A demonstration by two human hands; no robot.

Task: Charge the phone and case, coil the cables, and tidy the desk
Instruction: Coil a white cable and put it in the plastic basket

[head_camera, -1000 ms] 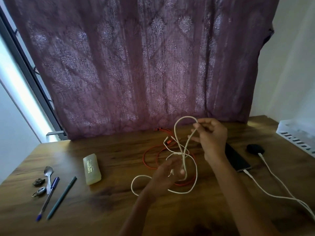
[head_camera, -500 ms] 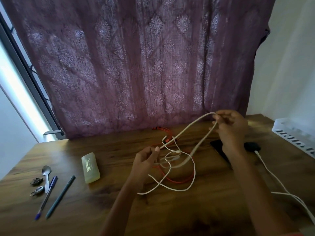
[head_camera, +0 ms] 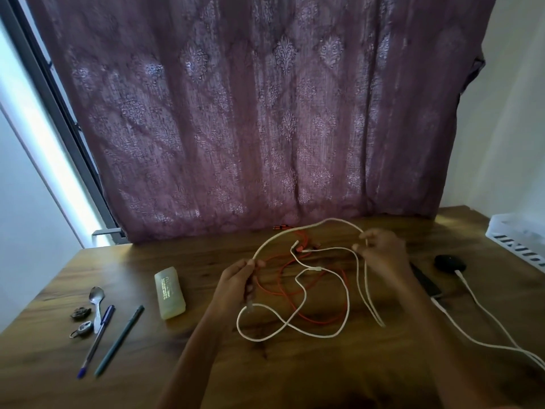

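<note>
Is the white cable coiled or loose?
Loose: the white cable sprawls in uneven open loops between the left hand and right hand.

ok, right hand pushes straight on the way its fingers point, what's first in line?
Likely the orange cable at mid-desk, left of the right hand, beyond the white cable it pinches. The hand looks raised, so it may pass over.

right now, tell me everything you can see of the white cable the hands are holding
The white cable is thin, matte and uncoiled. The left hand grips one part and the right hand pinches another, so it arches in the air between them. The rest sags in loose, crossing loops onto the wooden desk, over the orange cable. A doubled strand hangs from the right hand.
</note>
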